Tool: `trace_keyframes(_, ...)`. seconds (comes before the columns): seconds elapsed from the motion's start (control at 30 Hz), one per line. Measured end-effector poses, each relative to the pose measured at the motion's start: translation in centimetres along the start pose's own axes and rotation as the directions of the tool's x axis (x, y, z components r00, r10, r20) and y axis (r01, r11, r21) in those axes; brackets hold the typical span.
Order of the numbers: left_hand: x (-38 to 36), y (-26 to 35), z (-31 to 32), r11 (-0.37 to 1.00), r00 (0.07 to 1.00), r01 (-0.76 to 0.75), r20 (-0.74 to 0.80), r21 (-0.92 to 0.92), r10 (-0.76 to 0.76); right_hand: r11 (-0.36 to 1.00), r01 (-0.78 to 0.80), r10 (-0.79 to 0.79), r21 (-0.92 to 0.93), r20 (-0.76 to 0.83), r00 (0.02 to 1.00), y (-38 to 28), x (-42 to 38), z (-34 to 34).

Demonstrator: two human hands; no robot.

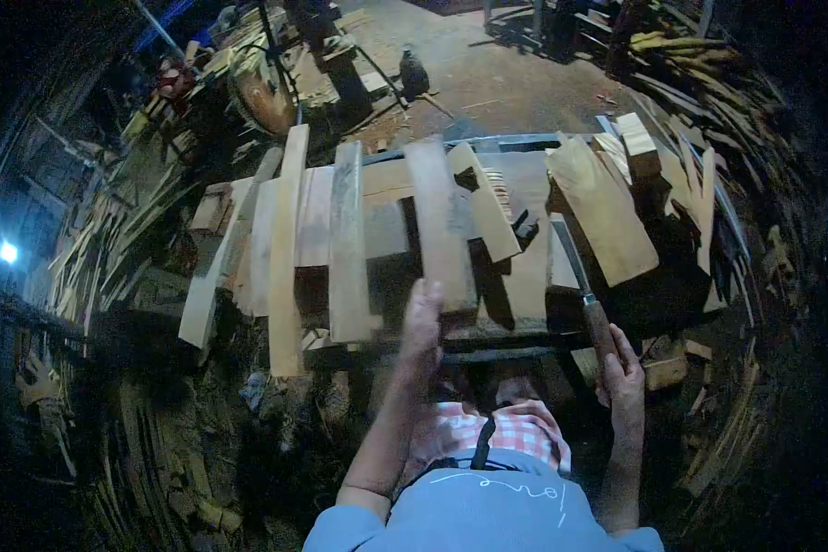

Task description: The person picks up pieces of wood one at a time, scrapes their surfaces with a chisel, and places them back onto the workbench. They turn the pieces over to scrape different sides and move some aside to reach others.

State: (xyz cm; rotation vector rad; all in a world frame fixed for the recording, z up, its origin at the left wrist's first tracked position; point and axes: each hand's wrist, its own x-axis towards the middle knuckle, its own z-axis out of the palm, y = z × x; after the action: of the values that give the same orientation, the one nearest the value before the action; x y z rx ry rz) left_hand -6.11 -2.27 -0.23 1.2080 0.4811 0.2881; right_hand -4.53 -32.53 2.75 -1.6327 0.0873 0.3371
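My right hand [624, 373] is closed around the wooden handle of a long chisel [572, 258]. Its narrow metal blade points away from me, over the bench. My left hand [421, 322] is at the near left edge of a pale wooden board [435, 207]. Both that hand and the board are smeared by motion; the fingers seem closed on the board's edge, partly hidden. Left of it lies a narrower plank [347, 244]. Right of it, a shorter wood piece [488, 212] lies at a slant. A broad board [603, 212] rests beyond the chisel.
A long thin strip [287, 267] and another plank [213, 285] overhang the bench's near edge at left. A wood block [637, 143] stands at the far right. Wood scraps [708, 55] pile up along the right side. A round disc [265, 97] stands beyond the bench.
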Motion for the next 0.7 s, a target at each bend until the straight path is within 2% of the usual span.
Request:
trace_keyframes(0.03,-0.7,0.5,1.8,0.998,0.999,0.014,0.037,0.053,-0.016,0.997,0.044,-0.044,-0.065,0.008,0.999,-0.5,-0.5,0.3)
trace_keyframes(0.07,-0.7,-0.8,2.9,0.998,0.993,-0.052,0.108,0.023,0.049,0.997,-0.061,0.059,0.056,0.04,0.997,-1.9,-1.7,0.4)
trace_keyframes(0.17,0.7,-4.7,3.6,0.994,0.981,-0.067,0.19,0.091,0.049,0.999,-0.029,0.03,-0.012,0.033,0.999,-2.5,-3.8,0.3)
trace_keyframes(0.2,1.1,-6.0,3.9,0.994,0.979,-0.062,0.2,0.087,0.043,0.981,-0.191,0.192,-0.014,0.068,0.979,-5.0,-5.2,0.7)
trace_keyframes(0.23,1.4,-7.0,4.2,0.975,0.982,-0.146,0.14,0.166,0.123,0.981,-0.195,0.195,-0.015,0.057,0.979,-5.1,-5.7,0.8)
trace_keyframes(0.27,1.5,-7.8,4.3,0.943,0.974,-0.223,0.084,0.248,0.209,0.98,-0.174,0.182,-0.095,0.074,0.981,-4.9,-6.3,0.9)
trace_keyframes(0.33,0.8,-5.4,5.1,0.931,0.975,-0.224,0.075,0.29,0.211,0.966,-0.096,0.126,-0.241,0.111,0.986,-3.9,-7.2,1.3)
trace_keyframes(0.37,0.5,-4.5,5.4,0.915,0.974,-0.227,0.06,0.334,0.22,0.964,-0.098,0.128,-0.246,0.11,0.986,-3.9,-7.6,1.4)
trace_keyframes(0.43,0.3,-4.8,5.3,0.918,0.974,-0.226,0.048,0.326,0.223,0.935,-0.122,0.189,-0.333,0.177,0.966,-4.1,-8.0,2.0)
trace_keyframes(0.47,0.2,-4.9,5.2,0.919,0.973,-0.226,0.037,0.322,0.227,0.94,-0.183,0.239,-0.288,0.174,0.955,-4.3,-8.0,2.4)
trace_keyframes(0.6,-0.8,-5.1,5.1,0.927,0.981,-0.192,0.027,0.322,0.194,0.935,-0.142,0.199,-0.325,0.149,0.969,-3.2,-5.6,3.7)
trace_keyframes(0.67,-0.9,-6.6,4.7,0.919,0.98,-0.2,0.061,0.341,0.19,0.966,-0.005,0.066,-0.259,0.229,0.971,-2.3,-3.1,4.3)
trace_keyframes(0.7,-1.3,-6.3,4.7,0.919,0.979,-0.204,0.064,0.339,0.194,0.966,-0.001,0.062,-0.259,0.227,0.972,-2.4,-2.5,4.4)
